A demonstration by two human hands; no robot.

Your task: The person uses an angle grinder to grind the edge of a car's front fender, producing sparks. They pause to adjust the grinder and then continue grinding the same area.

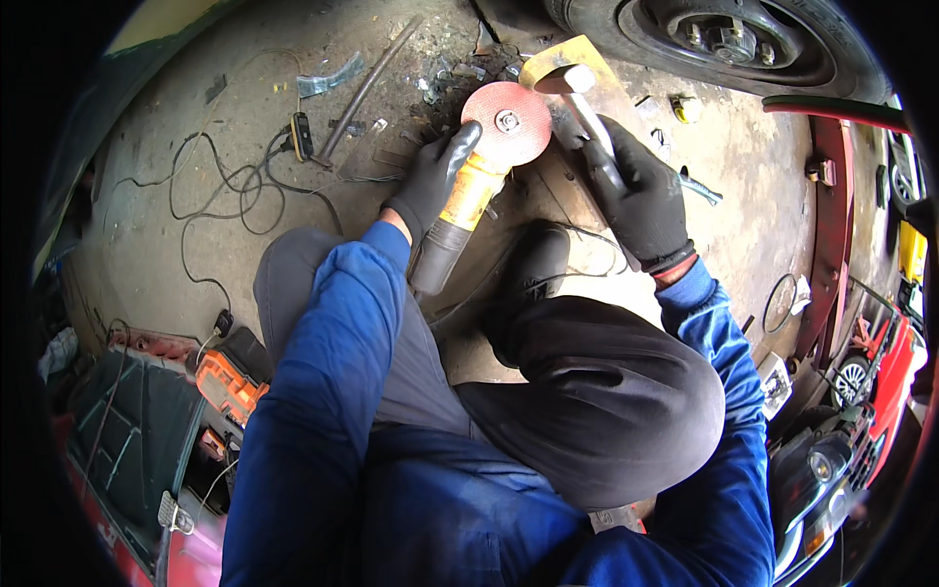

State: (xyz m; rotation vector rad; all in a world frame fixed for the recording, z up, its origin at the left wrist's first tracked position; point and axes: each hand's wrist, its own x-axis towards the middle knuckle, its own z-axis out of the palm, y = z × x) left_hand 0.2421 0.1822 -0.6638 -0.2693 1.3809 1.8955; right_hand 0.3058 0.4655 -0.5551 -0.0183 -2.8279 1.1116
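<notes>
My left hand (427, 191), in a black glove, is closed around the body of a yellow and grey angle grinder (469, 194). Its thumb lies close to the grinder's red disc (489, 110), which faces up and looks still. A hammer (590, 125) is in my gloved right hand (646, 201), gripped by its pale metal handle with the head up. The hammer head sits just right of the disc, apparently apart from it. Beneath both tools lies a flat plate or board with a yellow end (599, 61), partly hidden by them.
A car wheel (729, 41) stands at the far right, near a red post (829, 235). Black cord (256, 188) loops over the floor at left, beside a metal bar (370, 90). An orange tool (225, 386) lies lower left. My bent knee (636, 391) is below my right hand.
</notes>
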